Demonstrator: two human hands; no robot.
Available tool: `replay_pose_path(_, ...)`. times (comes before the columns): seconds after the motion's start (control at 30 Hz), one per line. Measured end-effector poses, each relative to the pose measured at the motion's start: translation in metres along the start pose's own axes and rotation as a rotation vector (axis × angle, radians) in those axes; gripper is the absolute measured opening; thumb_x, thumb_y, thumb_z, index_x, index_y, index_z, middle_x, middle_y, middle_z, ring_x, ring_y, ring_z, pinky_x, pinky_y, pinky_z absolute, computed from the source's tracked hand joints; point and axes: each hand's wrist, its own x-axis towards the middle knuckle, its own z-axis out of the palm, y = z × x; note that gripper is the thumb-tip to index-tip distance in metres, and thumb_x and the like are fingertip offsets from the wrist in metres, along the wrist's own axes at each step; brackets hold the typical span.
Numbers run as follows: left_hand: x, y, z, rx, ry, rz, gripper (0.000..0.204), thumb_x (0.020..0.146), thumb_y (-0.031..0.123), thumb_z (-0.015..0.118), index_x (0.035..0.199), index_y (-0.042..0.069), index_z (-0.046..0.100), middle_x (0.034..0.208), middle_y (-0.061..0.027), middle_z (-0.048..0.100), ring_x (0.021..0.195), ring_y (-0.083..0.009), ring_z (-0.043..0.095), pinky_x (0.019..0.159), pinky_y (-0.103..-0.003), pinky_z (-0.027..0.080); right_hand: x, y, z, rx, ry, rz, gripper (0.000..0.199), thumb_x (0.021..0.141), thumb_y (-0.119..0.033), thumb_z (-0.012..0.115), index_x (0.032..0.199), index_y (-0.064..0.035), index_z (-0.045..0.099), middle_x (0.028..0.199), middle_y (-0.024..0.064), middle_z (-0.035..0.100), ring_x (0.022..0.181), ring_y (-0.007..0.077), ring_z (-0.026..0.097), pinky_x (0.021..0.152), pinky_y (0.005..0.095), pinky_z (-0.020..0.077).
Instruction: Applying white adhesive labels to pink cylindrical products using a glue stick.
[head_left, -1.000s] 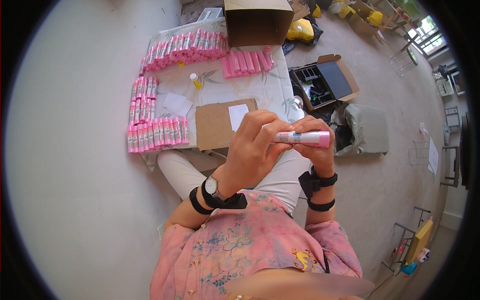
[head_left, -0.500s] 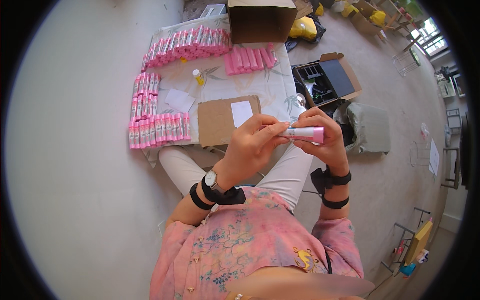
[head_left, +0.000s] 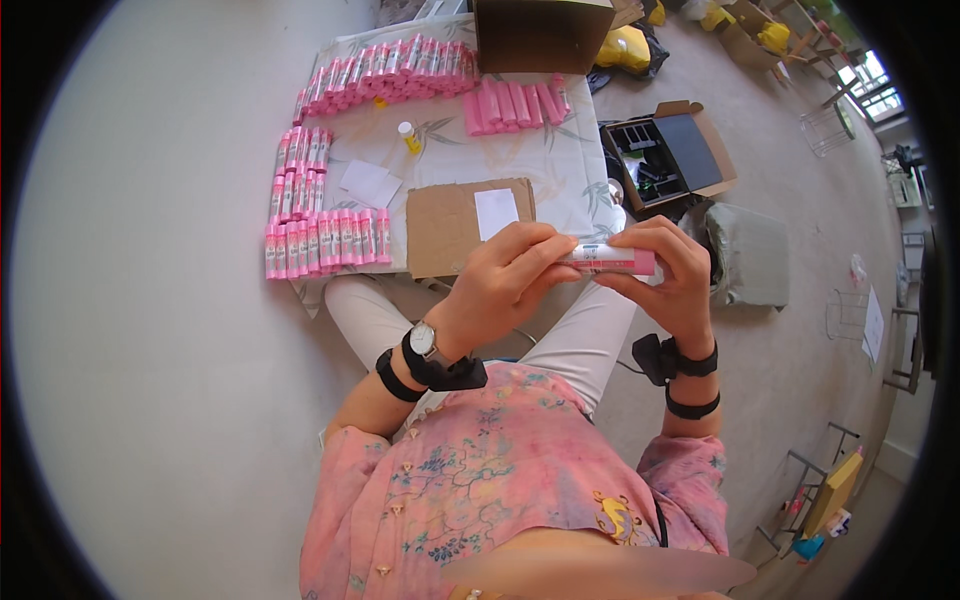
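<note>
A pink glue stick with a white and red label lies nearly level above my lap, between both hands. My left hand pinches its left end with thumb and fingers, hiding that end. Around the right part my right hand is closed, its fingers over the top and the thumb below; the pink right end stays in sight. Rows of labelled pink glue sticks stand at the table's left side, and a larger pile of them lies along the far left. Plain pink tubes lie side by side at the far right.
On the table are a cardboard sheet with white paper, folded white paper and a yellow glue stick. A large cardboard box stands at the back; an open box sits right of the table.
The glue stick has turned about its length, bringing red print on the label into sight. My right hand's fingers have shifted on it. The whole view has moved slightly.
</note>
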Motion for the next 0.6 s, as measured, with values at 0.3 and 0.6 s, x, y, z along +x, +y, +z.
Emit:
replay_pose_path(0.3,-0.013,-0.010,-0.007,0.014,0.017,0.185,0.042,0.081,0.011,0.086,0.117,0.002,0.067,0.107,-0.0116,0.067,0.089,-0.0268,0.070,0.073,-0.035,0.059,-0.026,0.010,0.023,0.195,0.114,-0.031,0.044,0.073,-0.003,0.092,0.107,-0.0021,0.064,0.103,0.0143,0.073,0.096,0.0240,0.074,0.078,0.0313,0.0608)
replay_pose_path(0.6,-0.027,-0.024,-0.025,0.157,-0.054,0.337,0.039,0.081,0.002,0.079,0.117,-0.001,0.065,0.108,-0.0129,0.067,0.095,-0.0298,0.072,0.080,-0.038,0.061,-0.042,0.010,0.048,-0.073,0.178,-0.254,0.046,0.075,-0.002,0.089,0.111,-0.0052,0.062,0.108,0.0139,0.070,0.095,0.0270,0.075,0.076,0.0332,0.0631)
